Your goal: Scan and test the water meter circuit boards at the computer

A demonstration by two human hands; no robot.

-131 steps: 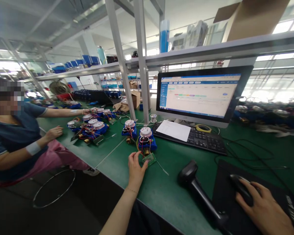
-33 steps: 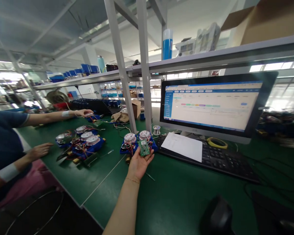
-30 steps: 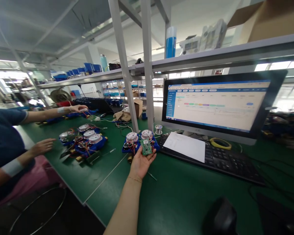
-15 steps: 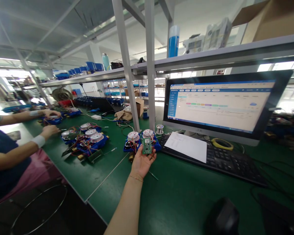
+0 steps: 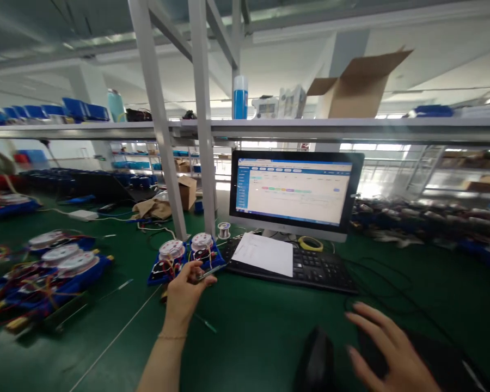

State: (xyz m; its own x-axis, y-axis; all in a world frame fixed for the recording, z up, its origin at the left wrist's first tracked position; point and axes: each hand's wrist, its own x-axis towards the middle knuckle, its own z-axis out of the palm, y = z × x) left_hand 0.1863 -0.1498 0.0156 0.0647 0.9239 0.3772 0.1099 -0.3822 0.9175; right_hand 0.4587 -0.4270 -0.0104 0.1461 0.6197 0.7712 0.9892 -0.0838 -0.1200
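My left hand (image 5: 183, 294) pinches a small circuit board (image 5: 211, 271), now seen almost edge-on. Just behind that hand stand two blue meter units with round white dials (image 5: 172, 249) and loose coloured wires; the hand partly covers them. Over the right part of the bench, my right hand (image 5: 387, 348) has its fingers apart and holds nothing. Beside its fingertips is a black rounded object (image 5: 315, 359), too dark to name. Below the left hand a thin greenish rod (image 5: 206, 323) lies on the bench.
A monitor (image 5: 292, 188) stands behind a black keyboard (image 5: 322, 272), with white paper (image 5: 265, 253) and a yellow tape roll (image 5: 310, 243) on it. Solder wire (image 5: 224, 230) sits by the shelf post (image 5: 204, 163). More meter units (image 5: 71, 260) lie left; cables (image 5: 387, 283) cross the right side.
The view has swung right. My left hand has turned the circuit board from face-on to nearly edge-on. My right hand has come into view at lower right; the co-worker has left view.
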